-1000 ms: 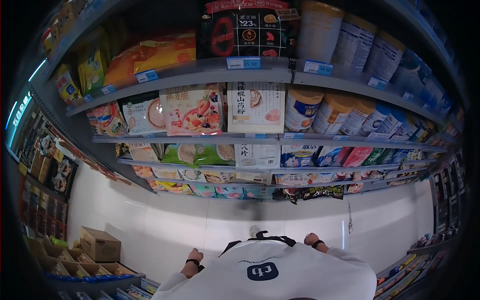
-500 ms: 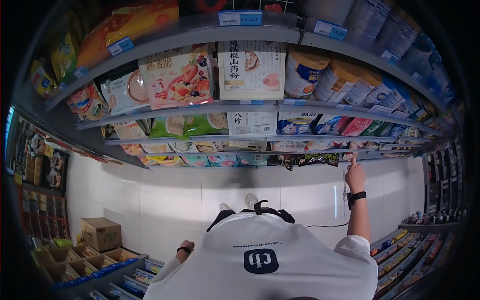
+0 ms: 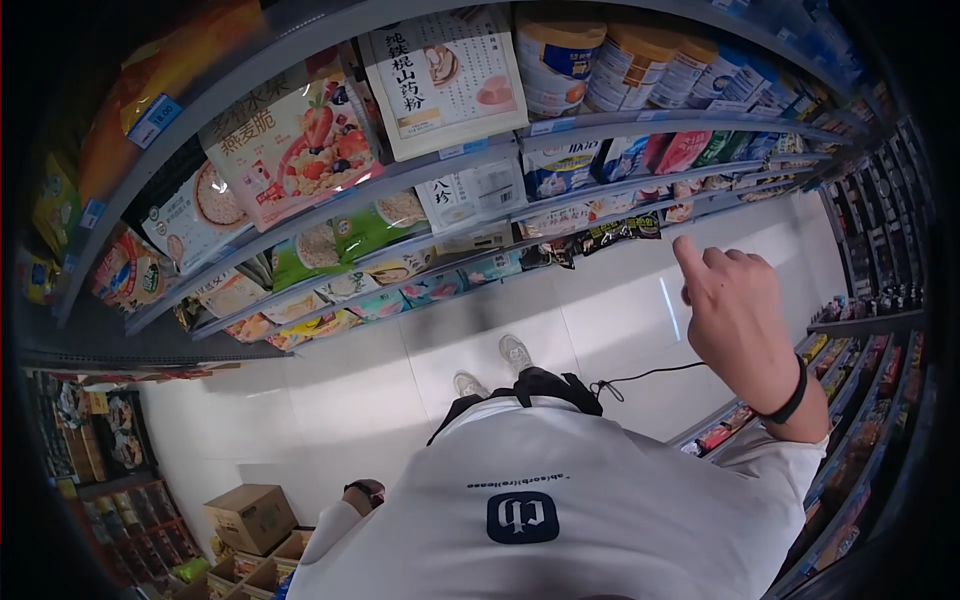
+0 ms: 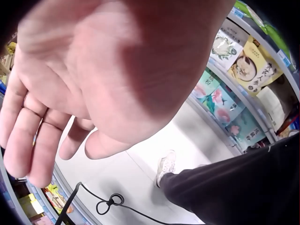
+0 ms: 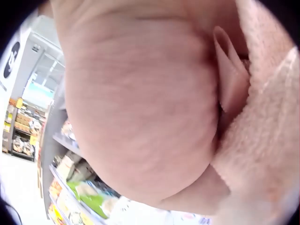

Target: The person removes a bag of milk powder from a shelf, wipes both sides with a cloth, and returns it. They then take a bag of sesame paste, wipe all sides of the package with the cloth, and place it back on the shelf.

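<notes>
- Right hand [image 3: 742, 318]: index finger [image 3: 692, 262] extending, the others bending loosely, their undersides hiding from the head view; nothing visibly being held.
- Right wrist view: palm filling most of it, fingers not making themselves out; a blurred pale pink textured patch [image 5: 262, 154] crowding the right edge, what it is unclear.
- Left hand [image 4: 101, 79]: fingers [image 4: 46, 152] hanging relaxed, lightly bending, some touching, others parting, gripping nothing. Head view showing only a little of it past the shirt [image 3: 590, 500].
- Dark packets [image 3: 620, 232]: lying along the lowest visible shelf edge, appearing just beside the index fingertip; actual gap not showing, lettering too small to read.
- Higher up: pouches [image 3: 300, 150] and gold-lidded tins [image 3: 560, 60] standing on shelves, the top rows running out of frame.
- Farther out: black cable [image 4: 110, 202] looping over the pale floor [image 3: 330, 400], its ends going out of sight.
- Cardboard box [image 3: 250, 518] sitting lower left, its print illegible.
</notes>
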A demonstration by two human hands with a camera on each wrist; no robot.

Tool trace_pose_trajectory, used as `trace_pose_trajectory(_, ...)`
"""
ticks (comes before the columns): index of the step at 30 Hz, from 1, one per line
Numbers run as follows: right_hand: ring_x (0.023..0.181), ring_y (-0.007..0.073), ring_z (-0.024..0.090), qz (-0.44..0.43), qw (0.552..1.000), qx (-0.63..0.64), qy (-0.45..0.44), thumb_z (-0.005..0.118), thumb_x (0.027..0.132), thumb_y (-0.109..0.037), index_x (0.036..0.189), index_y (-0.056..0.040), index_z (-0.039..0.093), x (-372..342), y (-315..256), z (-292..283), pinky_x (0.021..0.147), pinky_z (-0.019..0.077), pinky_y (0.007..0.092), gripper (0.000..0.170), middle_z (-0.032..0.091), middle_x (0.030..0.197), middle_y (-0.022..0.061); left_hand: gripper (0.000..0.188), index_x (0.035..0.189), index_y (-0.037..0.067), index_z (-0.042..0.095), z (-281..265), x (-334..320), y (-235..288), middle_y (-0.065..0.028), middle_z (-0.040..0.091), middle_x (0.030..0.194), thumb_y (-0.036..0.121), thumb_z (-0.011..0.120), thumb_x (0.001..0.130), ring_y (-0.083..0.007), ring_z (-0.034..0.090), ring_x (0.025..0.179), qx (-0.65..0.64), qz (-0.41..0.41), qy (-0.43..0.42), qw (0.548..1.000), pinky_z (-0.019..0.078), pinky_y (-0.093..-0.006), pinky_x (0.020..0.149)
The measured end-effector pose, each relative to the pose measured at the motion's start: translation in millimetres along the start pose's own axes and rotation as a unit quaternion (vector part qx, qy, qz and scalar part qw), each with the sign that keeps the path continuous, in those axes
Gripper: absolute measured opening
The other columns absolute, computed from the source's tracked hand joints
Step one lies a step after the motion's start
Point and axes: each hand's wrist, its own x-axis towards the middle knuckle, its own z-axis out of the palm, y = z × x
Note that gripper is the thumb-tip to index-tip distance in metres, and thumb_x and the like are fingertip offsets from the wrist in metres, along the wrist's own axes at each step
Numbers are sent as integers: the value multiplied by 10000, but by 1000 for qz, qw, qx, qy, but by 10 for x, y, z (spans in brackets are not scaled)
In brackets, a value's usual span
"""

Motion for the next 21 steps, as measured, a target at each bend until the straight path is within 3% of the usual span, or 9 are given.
trace_pose_trajectory(4,583,247,524,-72,997,31,4,607,764,-70,1036,-70,509,-196,-397,-658,565,401,394,289,474,709,68,284,902,75,728,-505,173,25,-53,749,1038,116,466,801,-184,646,853,33,7,-80,996,479,-369,645)
trace_pose_trajectory(6,600,268,504,-81,996,39,27,609,647,-2,959,-19,491,-247,-542,-745,550,359,402,333,504,738,110,296,905,85,735,-454,54,-193,-43,752,1063,116,463,793,-179,645,882,41,-7,-121,992,478,-368,659)
trace_pose_trajectory(8,590,262,509,-97,993,58,47,616,629,-42,935,-13,492,-331,-636,-769,528,351,395,331,510,738,130,213,849,119,745,-581,154,-318,10,660,713,188,557,777,-137,474,578,144,45,-161,975,349,-364,500)
trace_pose_trajectory(10,580,256,513,-100,990,67,79,622,611,-82,912,-6,494,-359,-658,-811,506,344,387,336,517,739,150,166,761,100,709,-502,-86,-292,-3,582,612,156,558,801,-153,446,504,-7,-56,-73,996,319,-305,472)
trace_pose_trajectory(12,566,256,533,-93,993,52,47,628,602,-142,830,-13,480,-360,-646,-865,482,339,377,301,535,740,191,294,1067,101,715,-489,19,-538,-53,754,1071,200,518,872,-219,698,904,-111,-49,-164,979,526,-379,701)
trace_pose_trajectory(16,580,285,538,-119,983,123,71,651,572,-163,780,-30,438,-370,-591,-891,495,342,382,326,532,742,210,293,1067,100,714,-646,-306,-819,-53,754,1070,203,520,873,-220,697,906,-88,-51,-143,984,527,-380,705)
trace_pose_trajectory(18,586,295,537,-111,980,168,-11,663,541,-151,821,-35,418,-410,-539,-1055,507,340,413,391,539,774,223,292,1067,100,714,-783,-506,-985,-54,754,1070,205,521,874,-220,697,907,-91,-53,-121,987,528,-380,707)
trace_pose_trajectory(21,613,304,537,-93,975,200,-8,665,639,-103,1033,-108,376,-508,-479,-1071,543,358,442,489,539,844,215,291,1067,99,713,-829,-587,-1076,-55,753,1069,209,523,875,-221,697,909,-101,-42,-92,990,529,-381,711)
